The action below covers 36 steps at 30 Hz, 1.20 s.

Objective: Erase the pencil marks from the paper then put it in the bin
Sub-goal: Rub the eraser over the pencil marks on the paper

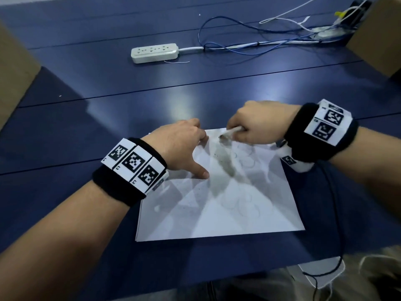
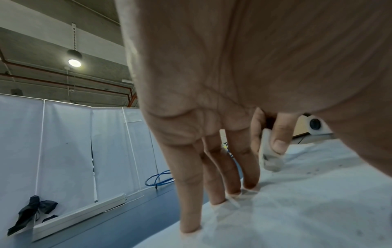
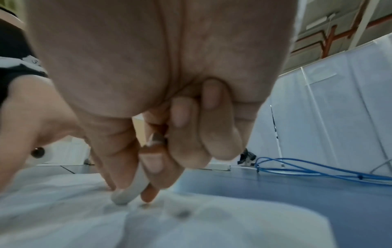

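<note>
Paper: the white paper (image 1: 219,205) lies flat on the blue worktop (image 1: 108,94), long axis running roughly from 6 to 12 o'clock, slightly skewed, right in front of the person.

Pencil marks: faint looped pencil marks (image 1: 247,161) show on the right half, from just below the eraser down toward 5 o'clock; a grey smear (image 1: 227,168) runs diagonally through the middle.

Eraser: a pale, worn eraser (image 1: 227,135) points its tip toward 8 o'clock and, in the right wrist view, meets the sheet near its far edge.

Right hand: the right hand (image 1: 258,124) has thumb and fingers (image 3: 155,174) clamped on the eraser, the other fingers curled in.

Left hand: the left hand (image 1: 182,146) lies at 9 o'clock of the eraser, fingers (image 2: 191,193) straight and spread, tips pressing the sheet near its far left corner.

Key relation: the remaining marks lie toward 5 o'clock from the eraser tip, on the right hand's side, so I judge the rubbing should work back toward the person.

Bin: not in sight.

Elsewhere: a power strip (image 1: 154,52) and blue cable (image 1: 217,46) lie at 12 o'clock, well apart.
</note>
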Each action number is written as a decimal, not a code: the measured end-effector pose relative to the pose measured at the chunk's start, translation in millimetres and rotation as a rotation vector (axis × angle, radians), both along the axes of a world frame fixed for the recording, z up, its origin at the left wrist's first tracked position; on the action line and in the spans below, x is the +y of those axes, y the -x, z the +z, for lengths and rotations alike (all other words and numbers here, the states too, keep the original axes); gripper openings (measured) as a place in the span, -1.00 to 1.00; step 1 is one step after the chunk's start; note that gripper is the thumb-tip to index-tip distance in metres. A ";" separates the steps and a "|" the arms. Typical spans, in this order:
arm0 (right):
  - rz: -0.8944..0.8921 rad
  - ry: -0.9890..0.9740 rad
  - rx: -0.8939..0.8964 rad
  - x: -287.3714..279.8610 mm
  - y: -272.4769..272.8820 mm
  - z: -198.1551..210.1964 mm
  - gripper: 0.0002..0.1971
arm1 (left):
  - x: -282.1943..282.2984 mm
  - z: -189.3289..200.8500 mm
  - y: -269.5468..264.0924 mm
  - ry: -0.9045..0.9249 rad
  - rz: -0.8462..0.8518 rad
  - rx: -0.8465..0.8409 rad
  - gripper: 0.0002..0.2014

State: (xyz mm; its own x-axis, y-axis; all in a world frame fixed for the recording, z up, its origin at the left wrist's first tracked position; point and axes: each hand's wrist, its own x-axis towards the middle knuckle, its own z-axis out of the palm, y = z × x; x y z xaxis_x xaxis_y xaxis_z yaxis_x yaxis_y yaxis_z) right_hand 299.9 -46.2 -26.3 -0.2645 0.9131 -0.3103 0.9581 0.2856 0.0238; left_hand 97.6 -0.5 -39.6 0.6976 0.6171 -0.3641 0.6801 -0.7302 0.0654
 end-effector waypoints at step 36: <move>0.028 -0.056 -0.048 -3.9 -11.4 -2.9 -0.71 | -6.2 -3.4 -3.8 -0.019 -0.025 -0.011 -0.15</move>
